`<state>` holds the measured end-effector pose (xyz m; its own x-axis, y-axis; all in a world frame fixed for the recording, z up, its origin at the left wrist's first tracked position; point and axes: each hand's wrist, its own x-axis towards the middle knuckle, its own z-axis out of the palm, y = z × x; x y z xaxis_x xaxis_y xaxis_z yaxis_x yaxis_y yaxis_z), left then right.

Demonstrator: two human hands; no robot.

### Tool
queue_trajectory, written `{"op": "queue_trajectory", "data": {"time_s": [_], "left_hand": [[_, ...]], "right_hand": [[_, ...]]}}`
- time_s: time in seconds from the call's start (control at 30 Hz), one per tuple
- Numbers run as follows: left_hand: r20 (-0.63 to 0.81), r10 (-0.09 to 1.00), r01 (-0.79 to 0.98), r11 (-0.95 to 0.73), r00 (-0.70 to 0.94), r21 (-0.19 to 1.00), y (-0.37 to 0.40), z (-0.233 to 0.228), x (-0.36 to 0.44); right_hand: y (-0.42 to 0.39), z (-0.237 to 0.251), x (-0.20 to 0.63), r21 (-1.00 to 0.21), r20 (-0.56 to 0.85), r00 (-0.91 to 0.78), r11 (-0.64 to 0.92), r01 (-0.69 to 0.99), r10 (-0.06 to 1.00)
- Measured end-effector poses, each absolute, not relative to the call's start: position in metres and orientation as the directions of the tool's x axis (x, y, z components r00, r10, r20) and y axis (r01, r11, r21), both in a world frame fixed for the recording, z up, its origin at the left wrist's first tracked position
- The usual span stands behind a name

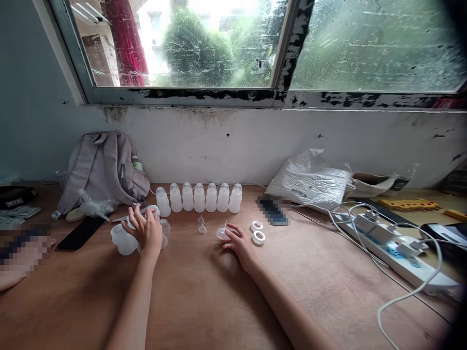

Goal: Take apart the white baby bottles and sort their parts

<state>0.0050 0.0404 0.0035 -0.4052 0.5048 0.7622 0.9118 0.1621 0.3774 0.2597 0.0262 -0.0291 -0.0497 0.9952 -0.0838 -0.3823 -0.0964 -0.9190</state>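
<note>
The left hand (146, 228) rests on a cluster of translucent bottles (124, 239), fingers curled loosely over the tops; whether it actually grips one cannot be determined. One bottle of the cluster lies on its side just left of the hand, and a small clear cap (165, 225) stands just right of it.

The right hand (239, 242) lies on the surface (204, 291), fingertips pinching a small clear plastic part (222, 234) at its left edge. Two white rings (257, 232) sit just right of this hand, side by side. Two small clear pieces (201, 225) lie between the hands, apart from both.

Beyond both hands, a row of seven upright translucent bottles (199, 197) stands close to the wall, bottles touching or nearly touching.

Left of the left hand: a dark phone (80, 233) lying flat, and behind it a grey backpack (104, 167) leaning against the wall.

Right of the right hand: a white plastic bag (310, 182) at the wall, and a white power strip (397, 253) with several plugs and cables attached.
</note>
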Motion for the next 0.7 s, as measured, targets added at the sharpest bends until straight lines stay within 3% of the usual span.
{"op": "queue_trajectory", "data": {"time_s": [0.13, 0.33, 0.5, 0.6, 0.7], "left_hand": [[0.813, 0.435, 0.907, 0.022, -0.387, 0.421, 0.04, 0.009, 0.008], [0.922, 0.321, 0.799, -0.485, -0.215, 0.355, 0.03, 0.011, 0.04], [0.874, 0.482, 0.602, -0.714, 0.053, 0.357, 0.012, -0.006, 0.088], [0.777, 0.611, 0.503, -0.725, 0.152, 0.471, 0.003, -0.016, 0.107], [0.673, 0.73, 0.389, -0.659, 0.121, 0.644, 0.001, -0.023, 0.119]], "right_hand": [[0.029, -0.031, 0.259, -0.876, -0.082, -0.052, -0.097, -0.473, 0.995], [0.031, -0.03, 0.259, -0.798, -0.043, -0.011, -0.041, -0.601, 0.999], [0.034, -0.026, 0.263, -0.745, -0.074, 0.035, -0.032, -0.667, 0.997], [0.032, -0.02, 0.266, -0.765, -0.075, 0.009, -0.052, -0.642, 0.997], [0.027, -0.015, 0.266, -0.793, -0.062, -0.048, -0.078, -0.604, 0.997]]}}
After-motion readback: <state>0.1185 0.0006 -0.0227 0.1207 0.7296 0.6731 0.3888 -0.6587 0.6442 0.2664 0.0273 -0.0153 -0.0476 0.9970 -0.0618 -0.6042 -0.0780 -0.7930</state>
